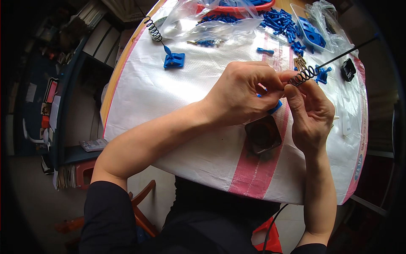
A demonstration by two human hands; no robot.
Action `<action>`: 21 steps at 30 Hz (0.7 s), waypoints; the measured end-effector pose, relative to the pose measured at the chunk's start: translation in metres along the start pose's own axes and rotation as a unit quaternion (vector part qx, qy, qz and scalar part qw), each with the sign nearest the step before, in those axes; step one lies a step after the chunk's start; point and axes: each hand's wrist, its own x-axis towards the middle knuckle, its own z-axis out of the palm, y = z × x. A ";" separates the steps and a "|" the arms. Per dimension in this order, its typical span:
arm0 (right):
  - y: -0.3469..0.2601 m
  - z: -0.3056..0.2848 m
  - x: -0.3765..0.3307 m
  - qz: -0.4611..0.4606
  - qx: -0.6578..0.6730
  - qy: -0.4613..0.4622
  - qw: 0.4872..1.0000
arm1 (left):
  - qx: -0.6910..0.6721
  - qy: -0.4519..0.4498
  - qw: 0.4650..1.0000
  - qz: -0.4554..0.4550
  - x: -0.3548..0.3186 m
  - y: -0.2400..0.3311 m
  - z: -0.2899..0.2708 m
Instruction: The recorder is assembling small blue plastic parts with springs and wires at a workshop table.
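Note:
Both hands meet above the right half of the table at the lower end of a black coil spring (304, 75). From the spring's upper end a thin dark rod (352, 51) runs up and to the right. My right hand (312, 111) is closed, thumb and fingers gripping the spring's lower end. Beside it, the thumb and forefinger of my left hand (247, 89) are pinched together at that same end; what lies between them is hidden. A blue plastic piece (276, 107) shows partly beneath my hands. Just below sits a dark, square, open container (263, 134).
At the far left a blue base (174, 60) carries another black spring (153, 28). Across the back lie a heap of small blue parts (279, 23), clear plastic bags (230, 29) and a clear tray (314, 34). Brass-coloured pieces (300, 62) lie behind my right hand. A white woven sheet (169, 106) covers the table.

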 end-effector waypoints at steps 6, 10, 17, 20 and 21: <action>-0.004 -0.001 -0.001 0.018 -0.014 -0.002 1.000 | 0.028 -0.001 0.999 0.022 0.001 0.002 -0.002; -0.004 0.000 -0.001 0.024 -0.017 0.001 1.000 | 0.005 0.007 1.000 -0.009 0.001 0.003 -0.001; -0.003 -0.001 0.000 0.017 -0.025 -0.006 1.000 | 0.016 -0.004 1.000 0.009 0.001 0.003 -0.003; -0.004 0.000 -0.001 0.026 -0.011 -0.007 1.000 | 0.003 0.001 1.000 0.012 0.001 0.002 -0.002; -0.005 0.000 0.000 0.030 -0.007 -0.006 0.999 | -0.005 0.002 1.000 0.012 0.001 0.002 -0.001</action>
